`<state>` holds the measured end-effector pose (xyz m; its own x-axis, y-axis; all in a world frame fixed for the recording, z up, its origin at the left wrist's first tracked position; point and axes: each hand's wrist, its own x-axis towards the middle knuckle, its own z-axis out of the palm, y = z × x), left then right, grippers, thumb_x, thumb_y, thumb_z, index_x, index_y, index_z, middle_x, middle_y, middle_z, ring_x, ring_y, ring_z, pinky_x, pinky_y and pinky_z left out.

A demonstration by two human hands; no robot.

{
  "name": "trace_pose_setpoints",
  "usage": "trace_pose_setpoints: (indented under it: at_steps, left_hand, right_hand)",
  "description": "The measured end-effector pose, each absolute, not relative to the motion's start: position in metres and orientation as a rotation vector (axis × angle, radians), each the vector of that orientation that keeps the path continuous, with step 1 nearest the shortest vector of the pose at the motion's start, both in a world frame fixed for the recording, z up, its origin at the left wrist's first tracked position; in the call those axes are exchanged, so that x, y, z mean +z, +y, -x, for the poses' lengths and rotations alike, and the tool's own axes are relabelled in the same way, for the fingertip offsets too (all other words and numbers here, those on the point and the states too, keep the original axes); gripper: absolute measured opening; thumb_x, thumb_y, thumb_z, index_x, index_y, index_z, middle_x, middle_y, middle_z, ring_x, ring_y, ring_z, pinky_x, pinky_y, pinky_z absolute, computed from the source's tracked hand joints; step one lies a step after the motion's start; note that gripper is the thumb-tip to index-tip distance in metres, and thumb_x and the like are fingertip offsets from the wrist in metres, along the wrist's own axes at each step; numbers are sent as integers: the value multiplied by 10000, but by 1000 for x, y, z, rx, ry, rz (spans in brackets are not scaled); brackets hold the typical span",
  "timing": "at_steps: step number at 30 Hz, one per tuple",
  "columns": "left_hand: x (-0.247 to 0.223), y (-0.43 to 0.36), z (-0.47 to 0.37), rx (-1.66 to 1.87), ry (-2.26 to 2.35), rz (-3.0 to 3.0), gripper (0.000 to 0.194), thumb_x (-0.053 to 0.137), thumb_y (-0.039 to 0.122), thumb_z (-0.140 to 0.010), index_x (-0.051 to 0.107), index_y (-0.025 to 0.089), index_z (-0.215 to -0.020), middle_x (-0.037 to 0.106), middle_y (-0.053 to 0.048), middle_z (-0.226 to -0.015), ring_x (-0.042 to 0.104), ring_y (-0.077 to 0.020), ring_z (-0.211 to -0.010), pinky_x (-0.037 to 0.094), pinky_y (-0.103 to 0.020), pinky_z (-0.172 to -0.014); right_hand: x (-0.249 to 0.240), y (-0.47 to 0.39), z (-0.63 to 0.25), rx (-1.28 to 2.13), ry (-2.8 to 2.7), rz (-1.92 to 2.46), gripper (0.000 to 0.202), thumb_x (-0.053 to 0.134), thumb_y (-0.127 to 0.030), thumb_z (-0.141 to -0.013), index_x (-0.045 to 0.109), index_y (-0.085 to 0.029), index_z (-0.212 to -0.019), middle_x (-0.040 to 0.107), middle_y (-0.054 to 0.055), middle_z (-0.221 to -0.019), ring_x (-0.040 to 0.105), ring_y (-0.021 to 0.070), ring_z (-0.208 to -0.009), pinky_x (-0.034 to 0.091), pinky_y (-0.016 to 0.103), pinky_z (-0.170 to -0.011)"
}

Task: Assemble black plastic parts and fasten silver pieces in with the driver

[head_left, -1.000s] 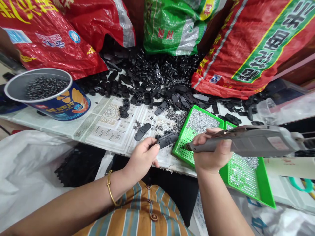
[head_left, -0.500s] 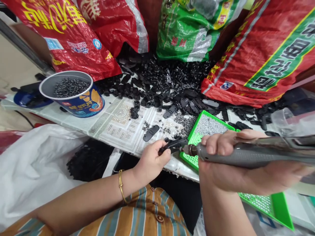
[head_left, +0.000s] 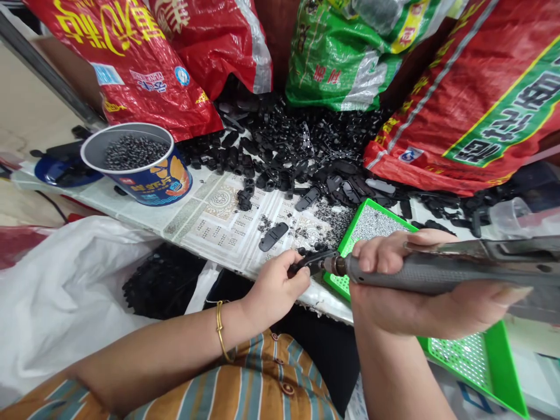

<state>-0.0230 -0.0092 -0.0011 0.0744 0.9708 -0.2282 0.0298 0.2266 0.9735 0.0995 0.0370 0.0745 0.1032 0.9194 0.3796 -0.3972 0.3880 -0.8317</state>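
Observation:
Near the table's front edge, my left hand [head_left: 280,284] pinches a small black plastic part [head_left: 315,261] between thumb and fingers. My right hand [head_left: 406,291] is wrapped round a grey electric screwdriver [head_left: 394,273], held level from the right. The screwdriver's tip meets the black part, though the exact contact spot is too small to tell. A flat black piece [head_left: 273,236] lies on the table just beyond my left hand. Partly behind my right hand is a green tray [head_left: 359,219] holding many small silver screws.
A paper tub [head_left: 164,184] of small dark screws stands at the left. Black parts [head_left: 315,140] are heaped at the back, below red sacks [head_left: 153,76] and a green sack [head_left: 328,64]. A white sack [head_left: 70,291] hangs at the lower left.
The whole view has shifted slightly, so most things appear a little further right. Both hands keep their holds, and the screwdriver's tip stays at the black part.

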Motion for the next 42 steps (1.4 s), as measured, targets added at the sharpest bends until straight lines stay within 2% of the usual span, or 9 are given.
trace_pose_setpoints:
  at_steps: [14,24,30,42]
  left_hand:
    - [4,-7,22,875,1253,-976,159,439,336,-816,462,190,-756,362,93,-431,372,-71,-351,280,-189,-379]
    - [4,-7,22,923,1284,-1047,152,454,307,-805,468,182,-721,366,86,-432,357,-69,-384,271,-197,-421]
    - [1,-8,22,933,1328,-1149,154,460,323,-795,470,188,-722,392,75,-457,357,-79,-418,260,-208,-436]
    - [2,-4,22,955,1344,-1120,132,468,303,-769,489,194,-697,395,71,-428,365,-93,-420,263,-213,-434]
  right_hand:
    - [71,38,-103,1068,-1101,584,396,509,-596,-707,583,-210,-759,485,-47,-442,451,122,-360,373,282,-386]
    - [68,38,-102,1036,-1099,561,366,499,-564,-736,593,-212,-774,484,-48,-450,455,124,-362,382,283,-377]
    - [73,36,-103,1114,-1190,540,371,534,-571,-718,590,-206,-684,481,-40,-446,470,134,-364,394,297,-376]
    - [73,32,-98,1101,-1217,530,370,561,-554,-695,576,-188,-646,464,-40,-432,459,143,-353,388,314,-378]
